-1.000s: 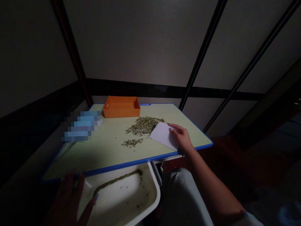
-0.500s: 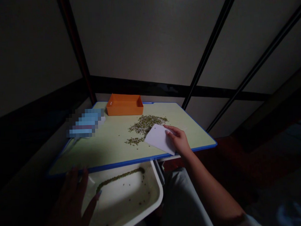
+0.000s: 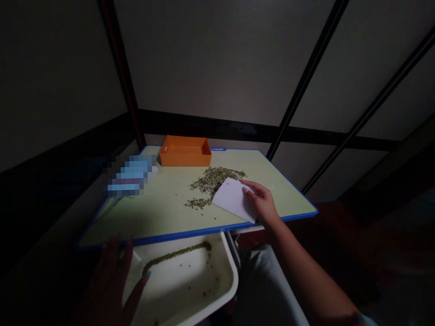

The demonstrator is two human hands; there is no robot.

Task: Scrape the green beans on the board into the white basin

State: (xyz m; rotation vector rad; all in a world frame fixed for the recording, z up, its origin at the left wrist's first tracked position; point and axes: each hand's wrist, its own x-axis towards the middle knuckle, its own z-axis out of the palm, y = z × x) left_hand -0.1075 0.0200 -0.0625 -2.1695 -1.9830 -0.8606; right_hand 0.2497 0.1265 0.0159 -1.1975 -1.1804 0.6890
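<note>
My right hand (image 3: 262, 203) grips the edge of a thin white card-like scraper (image 3: 233, 199), thumb on top, tilted over the right side of the table. The scraper's far edge touches a spread of small green-brown seeds or beans (image 3: 218, 176); a smaller patch (image 3: 198, 203) lies to its left. My left hand (image 3: 112, 281), in deep shadow, has its fingers apart at the left side of a white bin (image 3: 232, 286) below the table's front edge. Inside the bin, a line of the same grains (image 3: 174, 254) runs along the far side, with several loose ones on the floor.
An orange open box (image 3: 185, 158) stands at the back of the pale green, blue-edged table (image 3: 162, 217). A blurred-out blue item (image 3: 130, 175) is at the left edge. Panelled walls (image 3: 206, 54) rise close behind. My leg (image 3: 261, 285) is right of the bin.
The whole view has shifted slightly, so things appear a little further right. Against the table, the scraper, the grains and both hands look nearly unchanged.
</note>
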